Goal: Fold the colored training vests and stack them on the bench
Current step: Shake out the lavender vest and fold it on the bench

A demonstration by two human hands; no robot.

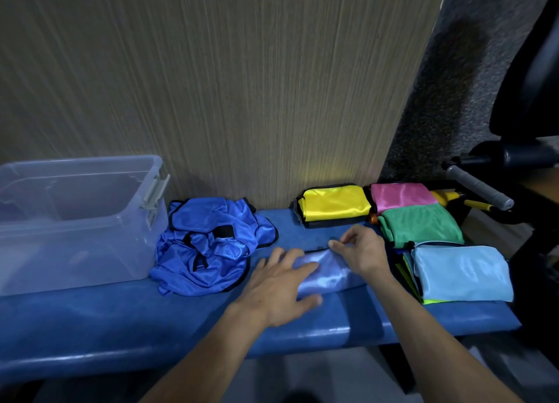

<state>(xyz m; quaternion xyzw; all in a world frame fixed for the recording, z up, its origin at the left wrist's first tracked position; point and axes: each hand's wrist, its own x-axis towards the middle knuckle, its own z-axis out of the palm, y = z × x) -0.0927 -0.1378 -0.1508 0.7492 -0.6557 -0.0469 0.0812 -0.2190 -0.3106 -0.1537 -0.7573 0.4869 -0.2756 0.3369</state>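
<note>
Blue vest [329, 271] on bench [121, 321], left hand [281, 290] flat atop, right hand [360, 248] pinching its far edge.

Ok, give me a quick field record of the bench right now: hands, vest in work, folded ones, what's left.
left hand: flat, pressing the vest in work
right hand: fingers pinching its far edge
vest in work: light blue vest, partly folded on the bench
folded: yellow vest, pink vest, green vest, pale blue vest on a small stack
unfolded: blue vest pile
bin: clear plastic bin, far left, no vests visible inside
</note>
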